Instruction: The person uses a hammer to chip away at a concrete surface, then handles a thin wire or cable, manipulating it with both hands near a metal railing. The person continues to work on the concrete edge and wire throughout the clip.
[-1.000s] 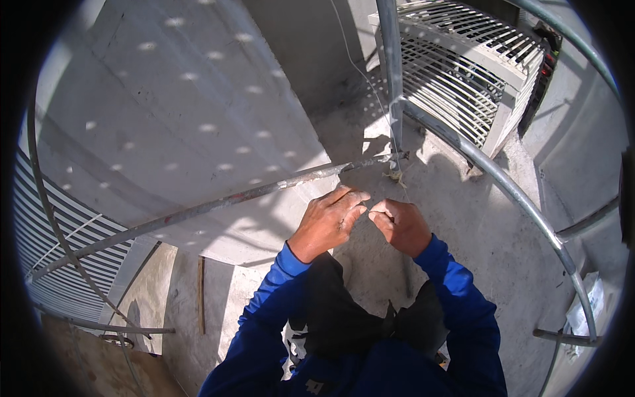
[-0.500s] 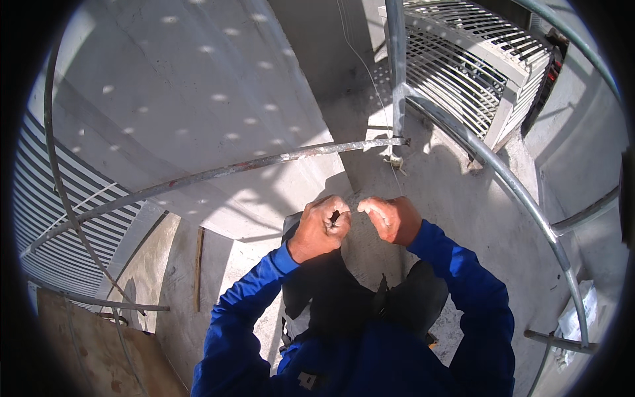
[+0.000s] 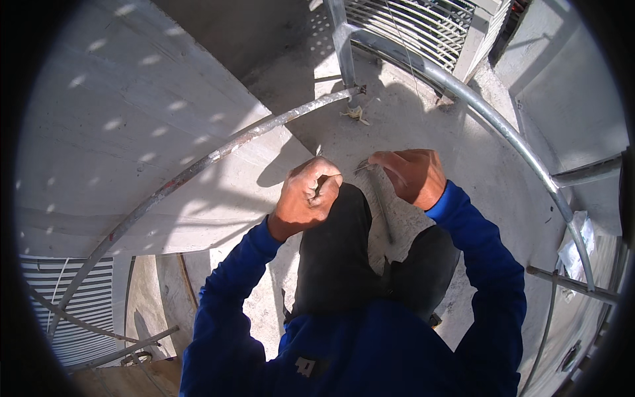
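Our left hand (image 3: 305, 198) and right hand (image 3: 415, 175) had drawn farther apart; the right pinched a thin strand (image 3: 362, 167) jutting into the gap between them; the left was curled, and we couldn't tell whether it held anything.

The one view looks out from the left side of the person's head, facing steeply down past the chest. It is upright, with the blue sleeves (image 3: 231, 294) coming in from the lower edge. The left hand (image 3: 305, 198) and right hand (image 3: 413, 173) sit near the lens, about mid-picture; the legs (image 3: 334, 251) lie below and the floor (image 3: 463, 162) farther off. The wide fisheye reaches up to the grille (image 3: 410, 30), and darkness rings its rim.
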The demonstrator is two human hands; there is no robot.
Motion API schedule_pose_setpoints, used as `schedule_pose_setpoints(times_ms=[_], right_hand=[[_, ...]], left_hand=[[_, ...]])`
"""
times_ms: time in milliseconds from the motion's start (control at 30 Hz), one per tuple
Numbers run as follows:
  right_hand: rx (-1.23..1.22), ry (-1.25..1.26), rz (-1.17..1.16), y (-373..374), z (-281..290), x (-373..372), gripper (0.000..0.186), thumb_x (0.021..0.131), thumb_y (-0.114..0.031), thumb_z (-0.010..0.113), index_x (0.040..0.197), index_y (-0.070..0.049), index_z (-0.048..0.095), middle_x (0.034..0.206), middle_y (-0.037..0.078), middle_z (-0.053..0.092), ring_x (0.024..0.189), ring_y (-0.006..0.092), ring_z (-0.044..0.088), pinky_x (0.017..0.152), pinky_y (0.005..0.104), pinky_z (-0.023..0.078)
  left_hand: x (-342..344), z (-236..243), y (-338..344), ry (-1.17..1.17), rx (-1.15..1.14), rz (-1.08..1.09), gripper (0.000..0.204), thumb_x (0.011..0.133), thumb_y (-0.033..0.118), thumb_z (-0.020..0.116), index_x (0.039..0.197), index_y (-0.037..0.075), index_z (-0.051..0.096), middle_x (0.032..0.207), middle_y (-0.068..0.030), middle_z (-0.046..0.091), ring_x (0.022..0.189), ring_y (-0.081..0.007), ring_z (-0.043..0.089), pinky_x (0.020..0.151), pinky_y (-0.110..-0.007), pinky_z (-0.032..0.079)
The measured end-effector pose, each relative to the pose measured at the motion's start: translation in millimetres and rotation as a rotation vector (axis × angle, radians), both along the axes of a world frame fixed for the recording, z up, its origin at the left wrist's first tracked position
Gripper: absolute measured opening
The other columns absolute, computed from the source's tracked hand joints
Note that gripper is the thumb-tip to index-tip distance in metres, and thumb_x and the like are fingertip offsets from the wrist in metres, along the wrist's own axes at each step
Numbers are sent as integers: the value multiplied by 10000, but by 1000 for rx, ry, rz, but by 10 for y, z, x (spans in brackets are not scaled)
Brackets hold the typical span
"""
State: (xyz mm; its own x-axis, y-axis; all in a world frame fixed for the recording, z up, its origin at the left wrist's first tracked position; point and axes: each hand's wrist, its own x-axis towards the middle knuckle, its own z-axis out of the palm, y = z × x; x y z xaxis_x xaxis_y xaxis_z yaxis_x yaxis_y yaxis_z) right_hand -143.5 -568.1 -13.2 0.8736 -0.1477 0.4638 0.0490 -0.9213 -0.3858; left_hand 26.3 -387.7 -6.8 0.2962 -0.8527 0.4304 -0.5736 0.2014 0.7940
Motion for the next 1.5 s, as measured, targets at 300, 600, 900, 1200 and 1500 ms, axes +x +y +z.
schedule_pose_setpoints(times_ms=[300, 600, 900, 1200, 1500], right_hand=[[-333, -125, -44, -232, 380, 439, 312, 776, -116, 711, 1074, -125, 619, 1019, 47, 632, 1033, 252, 605, 961, 453, 443], [33, 245, -61, -778, -264, 1154, 176, 832, -96, 655, 1005, -72, 640, 913, 81, 669, 863, 261, 650, 774, 379, 533], [-1, -45, 231, -874, -486, 2209, 352, 778, -6, 602, 1130, -8, 603, 1137, 155, 626, 1041, 310, 613, 926, 410, 482], [155, 100, 392, -1404, -875, 2867, 134, 842, -49, 583, 965, -27, 630, 894, 146, 659, 861, 350, 619, 775, 449, 493], [402, 197, 411, -1280, -1197, 2900, 111, 801, -28, 568, 894, -20, 627, 869, 160, 629, 837, 373, 588, 746, 440, 471]], left_hand=[[1335, -653, -1200, -772, 276, 793, 175, 822, 132, 577, 946, 10, 596, 868, -161, 666, 753, -305, 672, 632, -382, 521], [1399, -658, -1484, -473, 733, 621, 346, 781, 134, 607, 1062, -68, 590, 767, -190, 679, 693, -320, 694, 589, -407, 544], [1518, -807, -1428, -528, 501, 547, 219, 790, 157, 618, 900, -33, 606, 669, -188, 642, 647, -335, 665, 547, -404, 524], [1480, -657, -1548, -213, 685, 773, 209, 866, 138, 518, 971, -41, 544, 736, -264, 637, 732, -423, 654, 659, -494, 514], [1310, -728, -1588, -351, 413, 1241, 265, 725, 128, 706, 907, -3, 564, 819, -193, 661, 713, -357, 666, 632, -400, 548]])
